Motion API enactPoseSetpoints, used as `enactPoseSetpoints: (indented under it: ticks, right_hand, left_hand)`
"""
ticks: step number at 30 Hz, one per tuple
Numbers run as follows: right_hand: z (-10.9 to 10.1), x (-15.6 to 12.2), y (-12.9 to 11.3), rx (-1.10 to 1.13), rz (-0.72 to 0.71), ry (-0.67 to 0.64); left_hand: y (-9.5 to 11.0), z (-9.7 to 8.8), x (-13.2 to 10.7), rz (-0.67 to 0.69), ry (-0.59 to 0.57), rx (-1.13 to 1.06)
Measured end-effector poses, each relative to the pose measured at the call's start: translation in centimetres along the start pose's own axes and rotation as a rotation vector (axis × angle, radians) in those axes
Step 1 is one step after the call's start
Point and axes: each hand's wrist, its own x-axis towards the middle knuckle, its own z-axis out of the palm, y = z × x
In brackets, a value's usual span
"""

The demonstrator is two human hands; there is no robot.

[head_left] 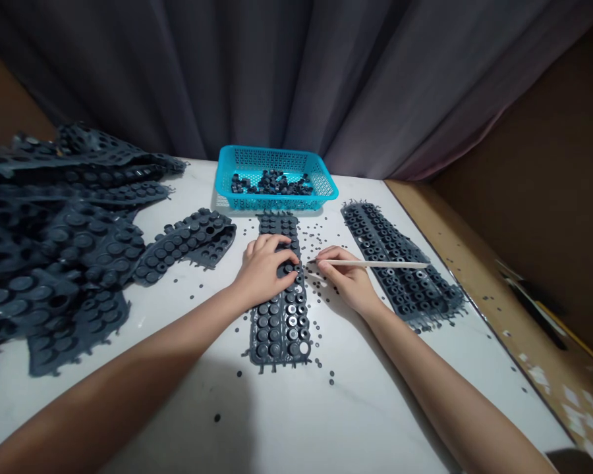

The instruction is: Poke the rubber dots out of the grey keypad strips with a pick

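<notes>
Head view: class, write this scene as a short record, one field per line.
Left hand: resting on a long dark grey rubbery studded sheet
Right hand: holding a thin pale stick, tip near that sheet
Behind: turquoise plastic mesh basket holding small dark pieces
Left side: heap of similar sheets
Right side: another studded sheet
Surface: glossy white tabletop scattered with small dark discs

A sheet [274, 322] is lying before me on the table [296, 421], under my left hand [264, 266]. Behind it a basket [277, 197] is holding plugs [275, 182], with a curtain [267, 79] hanging farther back. A pile [69, 224] is lying left, a second sheet [380, 237] right. My right hand [344, 276], with a stick [370, 264] in it, is sitting between both sheets.
</notes>
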Motion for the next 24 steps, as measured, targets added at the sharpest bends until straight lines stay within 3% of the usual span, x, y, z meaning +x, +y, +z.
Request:
enactPoseSetpoints:
  ticks: [8,16,24]
  right_hand:
    - [0.37,-0.08,-0.33,-0.011,-0.011,-0.066]
    - [0.12,0.06,-0.40,-0.066,-0.141,-0.172]
    - [0.03,-0.21,-0.19,-0.093,-0.123,-0.208]
  left_hand:
    - [-0.02,0.08,0.13,-0.001,-0.007,-0.019]
    - [-0.04,0.20,0.07,0.011,0.005,-0.025]
    - [-0.06,0.32,0.06,0.023,0.019,-0.026]
